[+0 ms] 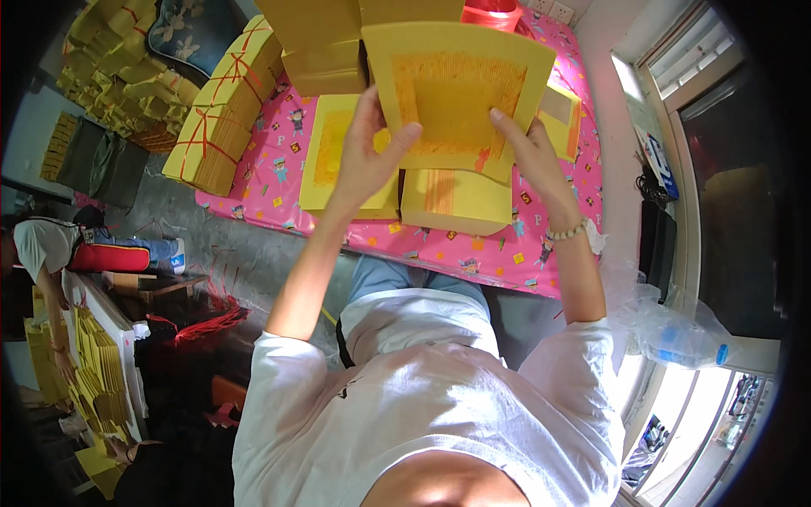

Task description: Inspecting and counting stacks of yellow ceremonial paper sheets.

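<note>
Both of my hands hold up a yellow paper sheet [460, 110] with a rough orange square border, tilted toward me. My left hand [365, 160] grips its left side, thumb in front and fingers behind. At the right side my right hand [534, 160] has its thumb on the front face, the other fingers partly hidden behind. I cannot tell whether it is one sheet or a thin stack. Just below stands a thick yellow paper stack [456, 207] with an orange band down its side. Left of that lies another yellow paper stack [325, 182] with an orange-bordered top.
A pink patterned cloth [279, 173] covers the table. Bundles of yellow paper tied with red string [207, 139] stand at its left. A red basin [492, 13] sits at the back. People work at a side table [127, 372] on the far left. A plastic bottle [688, 342] lies at right.
</note>
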{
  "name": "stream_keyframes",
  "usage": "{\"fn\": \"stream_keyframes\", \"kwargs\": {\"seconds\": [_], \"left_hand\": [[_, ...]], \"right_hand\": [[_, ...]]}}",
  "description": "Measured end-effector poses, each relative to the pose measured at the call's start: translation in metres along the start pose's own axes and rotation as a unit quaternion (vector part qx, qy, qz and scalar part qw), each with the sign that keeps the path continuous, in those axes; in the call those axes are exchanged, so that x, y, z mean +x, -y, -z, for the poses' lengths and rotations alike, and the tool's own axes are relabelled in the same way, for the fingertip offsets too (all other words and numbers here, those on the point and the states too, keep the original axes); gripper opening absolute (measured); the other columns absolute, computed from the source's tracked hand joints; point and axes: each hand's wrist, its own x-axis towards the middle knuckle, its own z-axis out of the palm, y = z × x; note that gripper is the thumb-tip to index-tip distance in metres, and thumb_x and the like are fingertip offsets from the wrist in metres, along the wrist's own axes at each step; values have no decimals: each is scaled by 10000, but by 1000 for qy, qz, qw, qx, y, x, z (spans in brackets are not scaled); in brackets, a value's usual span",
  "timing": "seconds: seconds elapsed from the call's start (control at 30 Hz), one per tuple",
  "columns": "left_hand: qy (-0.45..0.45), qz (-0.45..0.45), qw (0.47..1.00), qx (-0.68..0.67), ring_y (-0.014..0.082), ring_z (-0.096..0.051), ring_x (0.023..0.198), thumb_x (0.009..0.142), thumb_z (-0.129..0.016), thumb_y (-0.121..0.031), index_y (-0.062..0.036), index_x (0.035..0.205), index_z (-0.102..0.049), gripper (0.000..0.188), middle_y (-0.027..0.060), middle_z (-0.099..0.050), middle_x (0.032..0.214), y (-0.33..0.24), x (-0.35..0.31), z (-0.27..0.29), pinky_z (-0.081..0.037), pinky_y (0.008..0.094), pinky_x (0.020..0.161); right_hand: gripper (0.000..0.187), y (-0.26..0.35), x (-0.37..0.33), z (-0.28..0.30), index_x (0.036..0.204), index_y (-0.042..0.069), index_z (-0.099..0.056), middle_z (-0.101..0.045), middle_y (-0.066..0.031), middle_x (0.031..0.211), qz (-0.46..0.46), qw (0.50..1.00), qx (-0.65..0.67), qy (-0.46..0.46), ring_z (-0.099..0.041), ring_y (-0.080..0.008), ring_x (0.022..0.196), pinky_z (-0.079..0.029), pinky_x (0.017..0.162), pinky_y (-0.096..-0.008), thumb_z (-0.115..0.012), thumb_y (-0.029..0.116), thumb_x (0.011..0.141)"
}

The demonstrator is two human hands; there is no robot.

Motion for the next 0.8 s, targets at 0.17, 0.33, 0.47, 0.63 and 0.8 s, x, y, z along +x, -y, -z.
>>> {"fn": "stream_keyframes", "kwargs": {"seconds": [0.17, 0.33, 0.47, 0.63, 0.8], "left_hand": [[0, 42, 996, -78, 112, -536, 1019, 913, -567, -39, -2, 1170, -487, 272, 60, -589, 1086, 2, -9, -22, -420, 258, 900], [-7, 28, 996, -88, 101, -532, 1007, 926, -535, -25, 0, 1152, -494, 231, 52, -588, 1079, 2, -8, -29, -418, 253, 892], [-11, 42, 994, -99, 98, -531, 1005, 928, -531, -27, 2, 1157, -494, 234, 50, -588, 1085, -1, -9, -30, -419, 252, 889], [-6, 45, 994, -103, 103, -545, 987, 915, -547, -27, 3, 1178, -507, 268, 47, -602, 1078, -1, -5, -27, -430, 259, 880], [46, 108, 981, -151, 127, -572, 991, 863, -626, -56, 5, 1176, -537, 331, 59, -613, 1099, -26, 5, -6, -447, 276, 875]], "right_hand": [[374, -15, -11, 2, 1135, -16, -599, -648, -75, 1056, 35, 998, 36, -38, -594, -121, 937, -485, 797, -277, -662, 258, 888], [342, -33, -11, 6, 1103, -7, -616, -659, -75, 1041, 42, 996, 80, -28, -607, -121, 914, -501, 774, -286, -706, 209, 855], [350, -44, -8, -4, 1104, -7, -615, -664, -83, 1028, 36, 994, 80, -67, -612, -132, 919, -500, 787, -286, -709, 217, 852], [364, -40, -3, -4, 1109, -9, -612, -666, -86, 1024, 36, 996, 47, -69, -614, -139, 925, -498, 797, -285, -704, 238, 857], [366, -15, -11, 0, 1108, -15, -612, -668, -82, 1019, 29, 998, 41, -25, -608, -133, 939, -491, 817, -286, -694, 246, 866]]}}
